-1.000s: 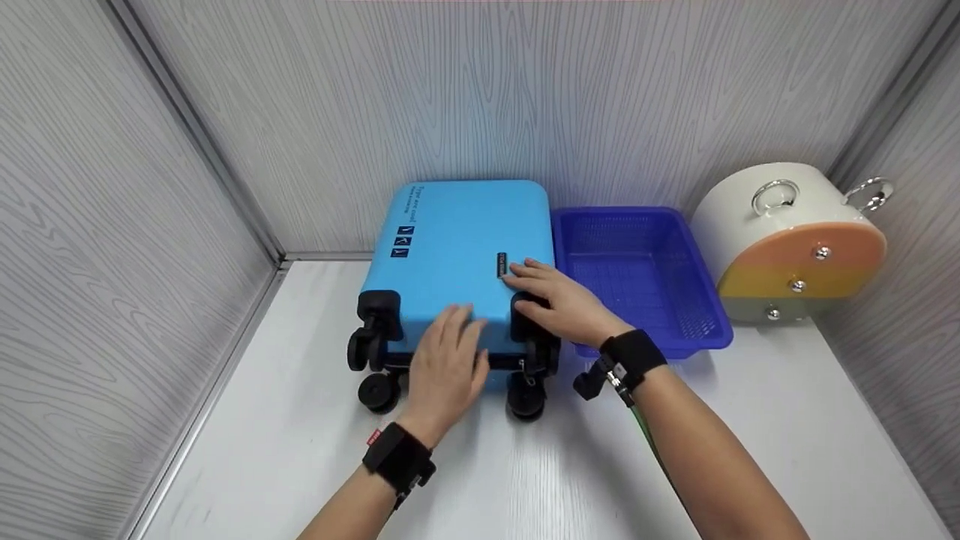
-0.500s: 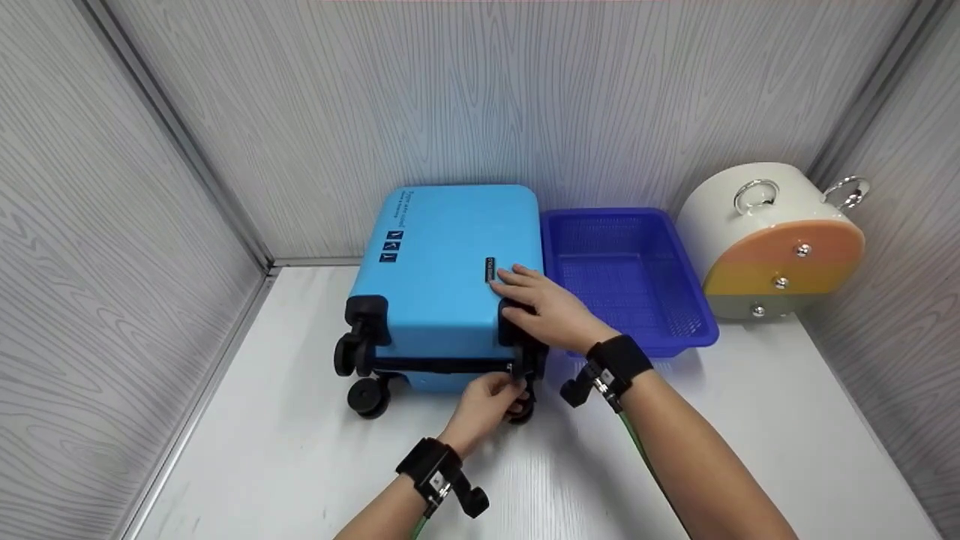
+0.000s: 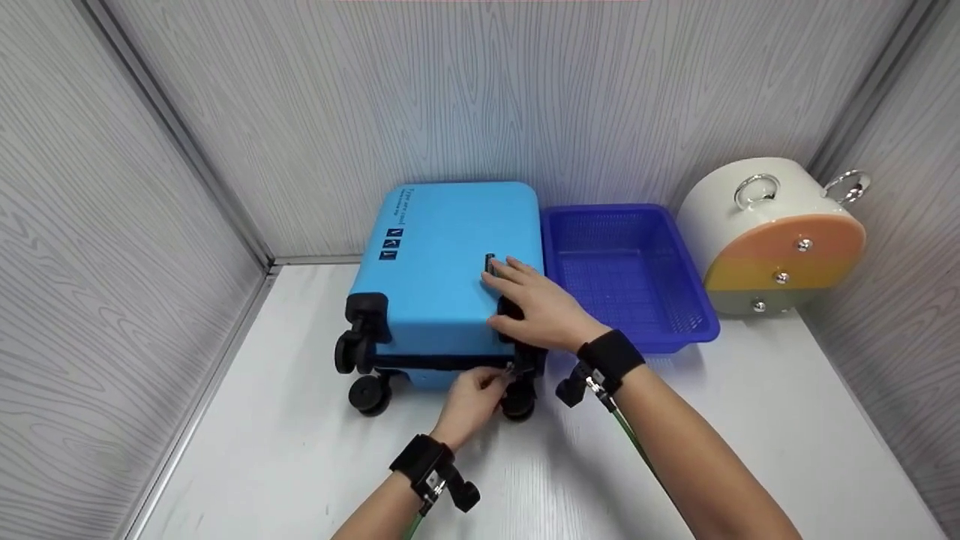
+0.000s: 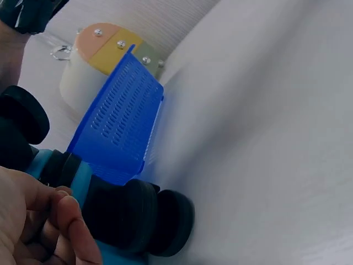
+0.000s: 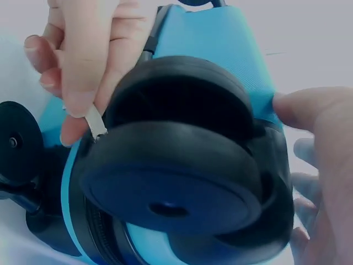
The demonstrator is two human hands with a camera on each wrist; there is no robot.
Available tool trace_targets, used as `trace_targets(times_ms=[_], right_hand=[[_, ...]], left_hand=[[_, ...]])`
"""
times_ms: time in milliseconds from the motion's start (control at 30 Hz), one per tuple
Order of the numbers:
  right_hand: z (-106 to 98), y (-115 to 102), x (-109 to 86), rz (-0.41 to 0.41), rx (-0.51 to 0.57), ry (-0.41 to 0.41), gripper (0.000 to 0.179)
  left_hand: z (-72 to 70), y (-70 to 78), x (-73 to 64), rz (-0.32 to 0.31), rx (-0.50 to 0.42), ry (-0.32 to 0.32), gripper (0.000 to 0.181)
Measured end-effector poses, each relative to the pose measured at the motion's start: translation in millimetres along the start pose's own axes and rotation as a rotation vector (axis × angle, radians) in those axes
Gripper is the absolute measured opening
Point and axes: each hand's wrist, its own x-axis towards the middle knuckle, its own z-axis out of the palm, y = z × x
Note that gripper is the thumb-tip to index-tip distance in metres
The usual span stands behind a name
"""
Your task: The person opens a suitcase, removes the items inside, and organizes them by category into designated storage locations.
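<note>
A light blue suitcase (image 3: 450,255) lies flat on the table with its black wheels toward me. At its near right corner my left hand (image 3: 469,401) pinches a metal zipper pull (image 5: 95,121) between thumb and fingers, beside a large wheel (image 5: 171,176). The black zipper (image 5: 100,229) runs along the suitcase's side below that wheel. My right hand (image 3: 541,307) rests on the suitcase top at the same corner, fingers spread, partly covering a small black label (image 3: 490,264). In the left wrist view the pull is hidden behind the fingers.
Right of the suitcase stands a blue plastic basket (image 3: 630,281) with perforated sides. Beyond it is a rounded white box (image 3: 739,195) with orange, yellow and green drawer fronts and silver knobs. Grey wood-pattern walls (image 3: 465,90) enclose the white table (image 3: 262,420).
My left hand has come down from over the suitcase's near edge to the zipper at the right corner and now pinches its pull. The right hand stays on the corner, shifted slightly left.
</note>
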Motion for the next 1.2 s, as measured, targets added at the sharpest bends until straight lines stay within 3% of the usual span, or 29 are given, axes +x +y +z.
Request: trace_targets(times_ms=[333,400,567,633,900,1200], right_hand=[[6,-10,6.9,-0.018,-0.081,-0.020,0.085],[6,-10,7.7,-0.008,-0.084,-0.021,0.086],[7,-10,7.4,0.003,-0.094,-0.011,0.086],[8,-9,6.6,0.000,-0.097,-0.006,0.086],[10,-10,4.7,-0.014,-0.099,0.004,0.084],[9,-10,4.1,-0.001,-0.104,0.003,0.082]], left_hand=[[2.2,1.8,2.0,0.072,0.157,0.047,0.019],[1.6,2.2,2.3,0.122,0.261,0.064,0.021],[2.0,4.4,0.6,0.284,0.635,0.095,0.030],[0.8,5.2,-1.3,0.303,0.703,0.102,0.029],[-21.6,-2.7,-10.4,0.247,0.686,0.124,0.028],[-69.9,-29.2,-24.7,0.192,0.672,0.232,0.024]])
